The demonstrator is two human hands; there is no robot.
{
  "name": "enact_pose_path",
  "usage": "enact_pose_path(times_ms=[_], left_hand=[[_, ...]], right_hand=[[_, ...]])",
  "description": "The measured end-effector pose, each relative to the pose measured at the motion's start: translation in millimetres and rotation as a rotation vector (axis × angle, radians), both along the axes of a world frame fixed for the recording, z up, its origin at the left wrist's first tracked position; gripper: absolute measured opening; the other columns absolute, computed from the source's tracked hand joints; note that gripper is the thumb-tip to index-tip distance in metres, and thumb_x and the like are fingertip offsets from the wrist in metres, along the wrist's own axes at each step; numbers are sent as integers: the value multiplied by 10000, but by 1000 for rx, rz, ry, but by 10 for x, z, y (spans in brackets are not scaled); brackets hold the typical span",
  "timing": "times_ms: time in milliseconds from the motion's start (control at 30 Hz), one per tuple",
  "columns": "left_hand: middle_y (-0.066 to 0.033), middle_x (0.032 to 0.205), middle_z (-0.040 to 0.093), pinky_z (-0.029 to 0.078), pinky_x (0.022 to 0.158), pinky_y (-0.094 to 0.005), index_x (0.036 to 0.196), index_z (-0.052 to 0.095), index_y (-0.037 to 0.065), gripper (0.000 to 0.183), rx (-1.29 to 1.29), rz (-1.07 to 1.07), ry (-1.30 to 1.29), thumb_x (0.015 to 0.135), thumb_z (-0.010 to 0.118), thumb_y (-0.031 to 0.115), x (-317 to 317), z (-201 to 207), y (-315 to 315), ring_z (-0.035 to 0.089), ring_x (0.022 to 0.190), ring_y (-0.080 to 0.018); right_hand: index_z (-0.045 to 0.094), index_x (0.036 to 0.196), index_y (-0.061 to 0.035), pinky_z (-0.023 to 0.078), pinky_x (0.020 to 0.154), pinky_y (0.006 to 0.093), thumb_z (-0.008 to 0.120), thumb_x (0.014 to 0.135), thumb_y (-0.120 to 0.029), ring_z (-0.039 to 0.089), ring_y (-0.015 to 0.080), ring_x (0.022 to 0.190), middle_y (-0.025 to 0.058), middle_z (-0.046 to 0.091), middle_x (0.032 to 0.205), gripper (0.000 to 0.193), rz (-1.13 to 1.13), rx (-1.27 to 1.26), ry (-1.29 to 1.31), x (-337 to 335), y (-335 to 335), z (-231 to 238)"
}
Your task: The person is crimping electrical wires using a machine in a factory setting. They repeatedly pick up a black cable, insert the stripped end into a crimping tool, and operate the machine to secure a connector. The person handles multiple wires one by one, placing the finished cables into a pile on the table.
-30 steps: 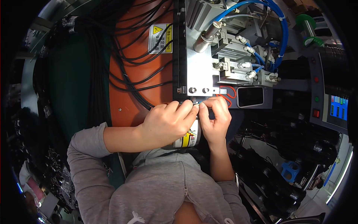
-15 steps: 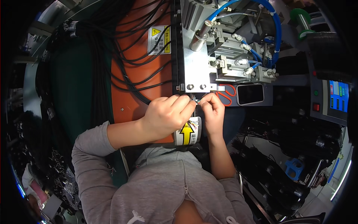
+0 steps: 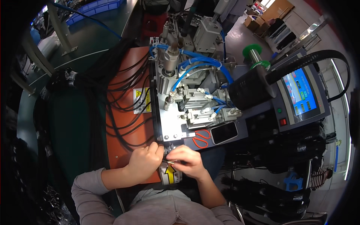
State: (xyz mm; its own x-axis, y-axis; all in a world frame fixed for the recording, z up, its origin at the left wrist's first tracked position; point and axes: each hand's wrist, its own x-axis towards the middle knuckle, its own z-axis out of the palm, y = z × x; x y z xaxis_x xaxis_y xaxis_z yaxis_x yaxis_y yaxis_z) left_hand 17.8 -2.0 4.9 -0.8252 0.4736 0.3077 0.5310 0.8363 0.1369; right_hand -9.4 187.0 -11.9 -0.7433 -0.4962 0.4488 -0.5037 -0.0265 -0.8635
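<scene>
My left hand (image 3: 145,164) is closed beside the front end of the machine's guide track, fingers curled; what they grip is hidden. A black cable (image 3: 122,139) runs across the orange board toward this hand. My right hand (image 3: 188,161) is just to its right, fingers stretched leftward and thumb apart, slightly blurred. Thin light-coloured wire ends (image 3: 171,162) show between the two hands. Beyond my fingertips is a small metal fixture (image 3: 170,147) at the machine's near end. Below the wires lies a white label with a yellow arrow (image 3: 170,174).
A machine with metal cylinders (image 3: 198,99) and blue air hoses (image 3: 204,60) stands ahead. Red-handled scissors (image 3: 201,138) and a phone (image 3: 224,133) lie right of it. A touchscreen panel (image 3: 300,93) stands at right. Black cables (image 3: 129,99) cover the orange board (image 3: 116,165).
The view has tilted up, showing more of the machine and room. My right hand has opened from its pinch at the wires and turned leftward. My left hand stays closed.
</scene>
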Motion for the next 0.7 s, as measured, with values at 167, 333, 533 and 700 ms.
enact_pose_path(times_ms=[167, 333, 533, 700], left_hand=[[-36, 726, 516, 483, 518, -259, 950, 608, 16, 265, 144, -160, -23, 701, 604, 108, -42, 71, -20, 600, 595, -144], [-48, 760, 543, 502, 541, -285, 1021, 603, 0, 316, 225, -207, -121, 731, 602, 126, -22, 19, -13, 624, 628, -174], [-50, 743, 551, 505, 539, -301, 1024, 607, 3, 316, 273, -200, -151, 733, 606, 128, -20, -9, 7, 628, 628, -189], [-39, 820, 575, 493, 550, -276, 1044, 621, 18, 331, 287, -269, 35, 733, 598, 129, -66, 39, -27, 609, 647, -164]], right_hand=[[671, 902, -7, 493, 691, 308, 727, 669, 31, 618, 229, 784, 110, 655, 866, 242, -41, -21, 90, 31, -12, -69], [679, 903, -8, 489, 670, 303, 745, 621, 40, 611, 215, 762, 91, 653, 874, 294, -32, -12, 152, 85, -40, 6], [670, 903, -40, 469, 659, 317, 753, 664, -8, 600, 238, 770, 86, 640, 870, 255, -16, -20, 228, 115, -72, -75], [657, 875, -16, 487, 697, 294, 713, 706, 60, 612, 201, 775, 97, 646, 857, 194, -155, -189, 16, 138, -32, -88]])
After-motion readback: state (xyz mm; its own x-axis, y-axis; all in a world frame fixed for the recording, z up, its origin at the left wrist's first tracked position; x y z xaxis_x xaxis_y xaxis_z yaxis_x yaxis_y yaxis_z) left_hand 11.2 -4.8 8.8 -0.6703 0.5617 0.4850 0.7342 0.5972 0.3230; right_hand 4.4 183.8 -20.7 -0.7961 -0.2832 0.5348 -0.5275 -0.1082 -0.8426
